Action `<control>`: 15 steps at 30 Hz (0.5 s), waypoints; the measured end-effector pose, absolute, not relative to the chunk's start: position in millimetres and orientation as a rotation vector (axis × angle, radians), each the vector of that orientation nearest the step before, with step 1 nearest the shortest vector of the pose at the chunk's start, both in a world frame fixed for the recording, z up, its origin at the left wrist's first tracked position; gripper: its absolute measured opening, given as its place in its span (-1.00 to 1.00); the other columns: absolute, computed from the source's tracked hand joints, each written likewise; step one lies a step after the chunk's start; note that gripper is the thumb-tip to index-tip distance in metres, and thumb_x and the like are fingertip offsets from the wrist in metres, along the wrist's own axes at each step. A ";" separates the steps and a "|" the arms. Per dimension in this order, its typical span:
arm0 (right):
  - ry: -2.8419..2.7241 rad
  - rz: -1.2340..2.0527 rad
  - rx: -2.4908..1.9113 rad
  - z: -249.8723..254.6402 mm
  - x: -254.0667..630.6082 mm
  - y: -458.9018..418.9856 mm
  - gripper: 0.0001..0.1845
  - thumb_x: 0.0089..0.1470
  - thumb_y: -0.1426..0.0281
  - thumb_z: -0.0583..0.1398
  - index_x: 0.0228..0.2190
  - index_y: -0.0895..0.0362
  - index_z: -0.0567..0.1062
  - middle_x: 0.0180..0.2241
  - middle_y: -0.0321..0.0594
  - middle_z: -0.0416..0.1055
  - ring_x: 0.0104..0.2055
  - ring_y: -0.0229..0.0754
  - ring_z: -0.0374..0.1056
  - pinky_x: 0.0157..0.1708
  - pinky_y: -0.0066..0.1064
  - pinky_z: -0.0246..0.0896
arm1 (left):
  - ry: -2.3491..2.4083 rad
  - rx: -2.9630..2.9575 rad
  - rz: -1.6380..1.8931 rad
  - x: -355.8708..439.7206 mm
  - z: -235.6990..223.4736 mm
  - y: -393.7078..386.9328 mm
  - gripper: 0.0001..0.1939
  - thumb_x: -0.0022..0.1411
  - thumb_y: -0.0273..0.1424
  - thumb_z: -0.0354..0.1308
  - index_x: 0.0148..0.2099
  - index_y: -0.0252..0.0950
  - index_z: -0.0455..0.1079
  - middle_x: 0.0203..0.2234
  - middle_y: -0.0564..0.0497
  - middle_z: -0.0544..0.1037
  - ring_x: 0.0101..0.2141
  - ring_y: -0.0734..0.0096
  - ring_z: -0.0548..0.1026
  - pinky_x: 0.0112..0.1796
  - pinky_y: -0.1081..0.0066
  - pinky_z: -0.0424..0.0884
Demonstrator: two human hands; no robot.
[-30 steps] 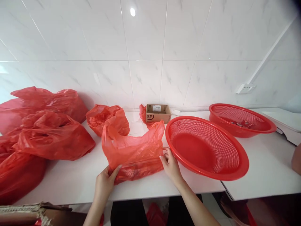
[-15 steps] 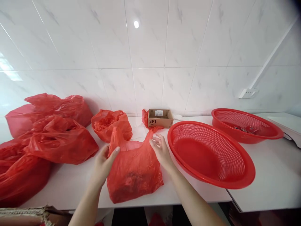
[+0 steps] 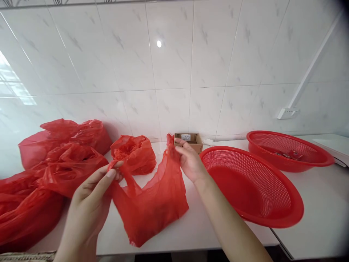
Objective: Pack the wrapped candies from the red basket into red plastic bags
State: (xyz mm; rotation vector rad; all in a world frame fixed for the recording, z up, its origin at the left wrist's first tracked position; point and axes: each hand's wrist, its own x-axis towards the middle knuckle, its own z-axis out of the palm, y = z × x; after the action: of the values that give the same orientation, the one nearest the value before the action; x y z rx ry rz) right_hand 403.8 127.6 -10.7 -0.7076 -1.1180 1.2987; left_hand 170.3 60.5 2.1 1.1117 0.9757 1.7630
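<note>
Holding a red carrier bag (image 3: 159, 203) over the tabletop (image 3: 174, 236), near the middle of its front edge. Gripping 1 upper end of it in the left hand (image 3: 91, 196), with thumb against bent fingers; pinching the other end in the right hand (image 3: 192, 160), farther back and partly in front of a small carton (image 3: 197, 147) near the back edge.

Already drawn together at 2 ends, to judge by the narrow twists of plastic at the fingers; apparently loaded too, going by a darker patch showing through the side (too faint to name). Not visibly knotted, and slack along the top, with a strip of plastic slanting down from the left hand. Tilted, with the lowest corner toward the front edge; impossible to tell whether touching the tabletop or just clear of it.

Toward the left end of the tabletop, at least 3 bulging red bags (image 3: 71, 169), crumpled on top and pressed together. Near the back edge, beyond the left hand, a smaller red bag (image 3: 137, 158), also without a visible knot.

To the right, a near red basket (image 3: 234, 189), over the seam in the tabletop. Not bagged: a few small pieces (image 3: 294, 154) in the far red basket (image 3: 289, 167), close to the back edge.
</note>
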 end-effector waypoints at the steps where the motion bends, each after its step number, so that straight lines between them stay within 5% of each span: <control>1: -1.091 1.307 -0.600 2.0 408.4 117.6 -0.57 0.11 0.26 0.16 0.02 -0.01 0.25 -0.08 -0.22 0.46 -0.08 -0.17 0.44 -0.07 -0.28 0.33 | 0.998 1.134 1.825 170.7 6.4 56.5 -0.75 0.00 -0.26 0.39 -0.24 -0.22 0.58 -0.46 0.08 0.53 -0.34 0.48 0.43 -0.23 0.58 0.40; 7: -1.205 1.298 -0.585 43.1 425.3 90.7 -0.63 0.07 0.30 0.24 -0.07 0.04 0.34 -0.19 -0.21 0.54 -0.17 -0.16 0.48 -0.04 -0.23 0.30 | 1.096 1.137 1.879 189.3 28.7 51.4 -0.79 0.03 -0.27 0.37 -0.23 -0.13 0.57 -0.17 0.07 0.60 -0.01 0.24 0.45 -0.04 0.39 0.41; 11: -1.346 1.178 -0.627 59.8 435.7 90.6 -0.63 0.07 0.29 0.25 -0.06 0.01 0.37 -0.15 -0.24 0.54 -0.11 -0.16 0.46 -0.05 -0.24 0.31 | 0.871 1.201 1.959 194.4 37.1 63.1 -0.64 0.10 -0.32 0.32 -0.01 -0.08 0.50 -0.04 0.06 0.54 -0.03 0.31 0.47 -0.07 0.44 0.43; 15: -1.462 1.173 -0.579 81.6 442.5 89.7 -0.62 0.10 0.28 0.22 -0.03 0.03 0.35 -0.10 -0.21 0.53 -0.05 -0.17 0.44 0.05 -0.20 0.25 | 0.799 1.353 1.493 195.2 40.1 83.3 -0.51 0.15 -0.25 0.27 0.15 -0.04 0.36 -0.11 -0.03 0.54 -0.12 0.21 0.51 -0.17 0.29 0.50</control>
State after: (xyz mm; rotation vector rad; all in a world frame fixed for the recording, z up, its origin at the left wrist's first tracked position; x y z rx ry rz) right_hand 442.5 89.7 81.6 -0.5791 -1.4616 1.1731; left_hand 195.2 83.3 40.1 1.3534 0.7994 1.4927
